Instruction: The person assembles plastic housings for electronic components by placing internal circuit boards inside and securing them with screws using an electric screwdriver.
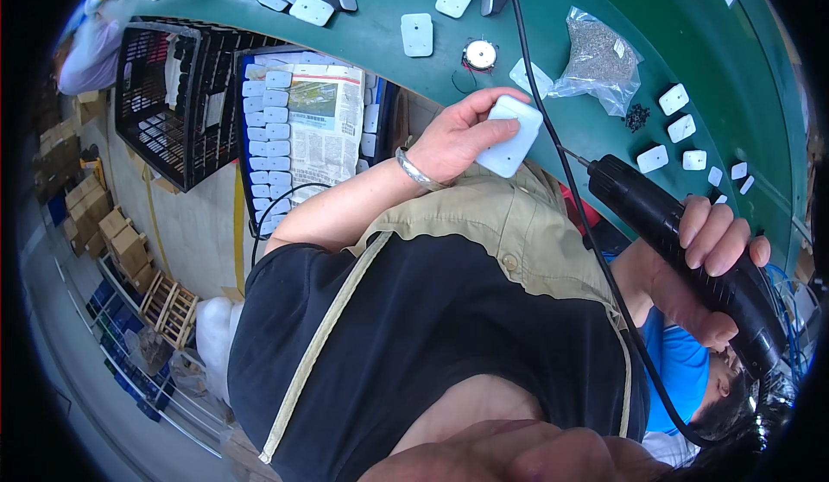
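Fingers (503,96) of the left hand (451,143) pinch a white casing (515,149) at the frame's centre, thumb on its face, the tips underneath hidden. At right, the right hand (704,270) curls around a black power screwdriver (652,210), its palm out of sight; where the thin bit ends, by the black cable (527,50), is hard to make out. Across the green bench (371,46), the top edge cuts off several pieces; the clear bag's (598,57) small grey contents blur together.
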`<state>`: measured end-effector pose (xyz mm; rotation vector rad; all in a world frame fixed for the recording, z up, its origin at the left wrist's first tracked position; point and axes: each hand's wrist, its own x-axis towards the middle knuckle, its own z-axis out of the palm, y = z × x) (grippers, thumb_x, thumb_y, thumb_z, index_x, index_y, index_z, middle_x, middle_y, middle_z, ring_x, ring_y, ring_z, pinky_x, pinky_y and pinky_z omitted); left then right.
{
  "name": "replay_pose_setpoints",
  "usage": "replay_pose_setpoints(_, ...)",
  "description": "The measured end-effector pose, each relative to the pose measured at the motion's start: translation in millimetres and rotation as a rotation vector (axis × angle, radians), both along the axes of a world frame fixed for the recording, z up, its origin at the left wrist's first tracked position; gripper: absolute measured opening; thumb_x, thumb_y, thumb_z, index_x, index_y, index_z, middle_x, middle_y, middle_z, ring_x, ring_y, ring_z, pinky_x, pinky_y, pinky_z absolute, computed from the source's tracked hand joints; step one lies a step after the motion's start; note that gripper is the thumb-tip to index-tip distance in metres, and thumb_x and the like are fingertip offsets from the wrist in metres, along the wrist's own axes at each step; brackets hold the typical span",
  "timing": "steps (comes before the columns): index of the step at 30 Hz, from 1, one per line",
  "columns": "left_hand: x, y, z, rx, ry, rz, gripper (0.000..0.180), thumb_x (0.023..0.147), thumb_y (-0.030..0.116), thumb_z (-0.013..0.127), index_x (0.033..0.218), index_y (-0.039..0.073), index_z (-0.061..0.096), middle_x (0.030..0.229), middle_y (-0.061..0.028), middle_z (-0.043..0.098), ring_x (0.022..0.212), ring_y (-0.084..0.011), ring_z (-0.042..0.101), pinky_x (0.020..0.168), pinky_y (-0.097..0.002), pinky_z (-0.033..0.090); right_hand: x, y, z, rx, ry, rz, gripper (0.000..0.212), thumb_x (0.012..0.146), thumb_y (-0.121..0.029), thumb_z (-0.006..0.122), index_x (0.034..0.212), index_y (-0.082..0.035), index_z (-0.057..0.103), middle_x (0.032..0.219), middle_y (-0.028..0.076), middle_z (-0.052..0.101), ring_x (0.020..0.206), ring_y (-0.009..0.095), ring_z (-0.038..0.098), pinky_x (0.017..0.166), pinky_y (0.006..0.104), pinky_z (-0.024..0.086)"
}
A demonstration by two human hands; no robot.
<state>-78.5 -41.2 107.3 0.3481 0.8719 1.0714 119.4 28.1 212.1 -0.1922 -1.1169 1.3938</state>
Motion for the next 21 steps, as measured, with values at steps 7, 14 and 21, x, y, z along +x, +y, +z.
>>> replay_pose_setpoints(7, 0.0, -4.1, -2.9, 0.078, 0.187, -0.007, 0.03, 0.081, 0.006, 0.051, 0.111, 0.008, 0.048, 0.09, -0.0009, 0.054, 0.079, -0.0084, 0.053, 0.066, -0.0224, 0.045, -2.2, -3.2, -1.6, -0.01, -0.037, -0.002, 0.071, 0.063, -0.047, 0.071, 0.113, -0.009, 0.039, 0.075, 0.0, 0.048, 0.059, 0.011, 0.046, 0.052, 0.024, 0.036)
replay_pose_setpoints(14, -2.7, -7.2, -2.8, 0.434, 0.795, 0.025, 0.033, 0.078, 0.006, 0.055, 0.11, 0.006, 0.05, 0.091, -0.0022, 0.048, 0.08, -0.008, 0.047, 0.068, -0.021, 0.04, -3.4, -4.5, -1.4, -0.003, -0.059, -0.008, 0.072, 0.063, -0.048, 0.07, 0.113, -0.009, 0.038, 0.075, 0.0, 0.048, 0.058, 0.011, 0.045, 0.051, 0.0241, 0.036)
replay_pose_setpoints(21, -3.6, -8.0, 1.5, 0.47, 0.869, 0.001, 0.034, 0.078, 0.006, 0.055, 0.111, 0.006, 0.049, 0.092, -0.0024, 0.048, 0.08, -0.0084, 0.049, 0.069, -0.0212, 0.04, -4.9, -5.9, -4.1, 0.02, -0.058, -0.012, 0.072, 0.063, -0.048, 0.07, 0.114, -0.008, 0.037, 0.075, 0.001, 0.048, 0.057, 0.011, 0.044, 0.049, 0.0231, 0.035)
